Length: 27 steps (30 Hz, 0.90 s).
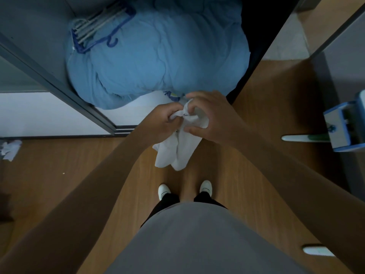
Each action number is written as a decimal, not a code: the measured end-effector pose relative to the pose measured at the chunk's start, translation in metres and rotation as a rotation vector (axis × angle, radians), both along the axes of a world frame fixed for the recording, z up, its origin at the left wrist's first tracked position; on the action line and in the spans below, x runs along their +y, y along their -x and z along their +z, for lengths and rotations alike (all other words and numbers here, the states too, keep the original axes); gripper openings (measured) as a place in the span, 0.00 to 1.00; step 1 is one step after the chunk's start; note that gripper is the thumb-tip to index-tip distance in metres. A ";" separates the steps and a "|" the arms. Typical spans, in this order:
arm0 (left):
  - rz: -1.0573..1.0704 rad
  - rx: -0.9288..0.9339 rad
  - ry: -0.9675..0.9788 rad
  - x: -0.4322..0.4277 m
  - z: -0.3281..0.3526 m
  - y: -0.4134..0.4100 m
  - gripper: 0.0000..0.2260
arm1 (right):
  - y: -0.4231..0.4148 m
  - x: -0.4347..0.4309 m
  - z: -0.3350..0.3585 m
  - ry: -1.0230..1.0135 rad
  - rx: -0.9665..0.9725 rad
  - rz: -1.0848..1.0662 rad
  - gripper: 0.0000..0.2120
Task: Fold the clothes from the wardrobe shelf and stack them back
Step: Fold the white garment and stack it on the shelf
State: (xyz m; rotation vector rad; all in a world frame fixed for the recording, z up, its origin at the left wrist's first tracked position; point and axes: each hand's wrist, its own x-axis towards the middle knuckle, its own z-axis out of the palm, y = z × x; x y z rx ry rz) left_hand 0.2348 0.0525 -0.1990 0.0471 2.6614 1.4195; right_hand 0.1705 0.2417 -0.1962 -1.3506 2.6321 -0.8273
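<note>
— What's the room like?
— A wood-grain floor (88, 175) fills the lower half of the frame, seen from straight above. An open wardrobe takes up the upper left and centre, and its white wardrobe shelf (138, 113) shows as a pale strip at the middle left.

— Anything on that shelf?
— A big blue quilt (158, 56), bunched up and bulging over the front edge. A bundle of hangers (98, 24), one blue and the rest metal-grey, lies on top of it in the upper left.

— And the piece being folded?
— The white garment (177, 151) is at the centre of the frame, held up in the air just in front of the shelf edge. Its lower part hangs loose above the floor.

— How are the hands?
— Both are grasping it. The left hand (164, 119) has its fingers curled round a bunched bit of the top edge. The right hand (213, 115) pinches the fabric just beside it between thumb and fingers. The two hands almost touch.

— What else is about?
— A crumpled white cloth (10, 149) lies on the floor at the far left edge. A blue-and-white box (343, 125) sits at the right edge. Two white shoes (164, 190) point up the frame below the garment.
</note>
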 end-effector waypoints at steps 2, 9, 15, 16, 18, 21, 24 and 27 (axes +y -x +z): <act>-0.042 0.002 0.029 0.000 0.002 -0.001 0.08 | 0.000 -0.004 -0.002 0.018 0.027 0.009 0.15; 0.036 -0.042 -0.032 -0.003 -0.007 -0.010 0.09 | -0.002 -0.005 -0.003 -0.002 -0.083 0.066 0.09; 0.199 0.121 0.172 -0.019 -0.024 -0.023 0.11 | -0.006 -0.010 0.003 0.126 -0.277 0.014 0.10; 0.182 0.171 0.248 -0.019 -0.028 -0.025 0.10 | -0.008 -0.012 0.003 0.108 -0.289 0.038 0.10; 0.170 0.245 0.373 -0.019 -0.034 -0.029 0.09 | -0.011 -0.015 0.004 0.082 -0.307 0.056 0.10; 0.173 0.282 0.402 -0.017 -0.040 -0.035 0.10 | -0.013 -0.017 0.002 0.105 -0.302 -0.036 0.10; 0.141 0.253 0.329 -0.010 -0.043 -0.041 0.11 | -0.016 -0.020 0.002 0.154 -0.269 -0.144 0.11; 0.162 0.170 0.412 0.003 -0.052 -0.039 0.17 | -0.019 -0.026 0.003 0.176 -0.261 -0.196 0.10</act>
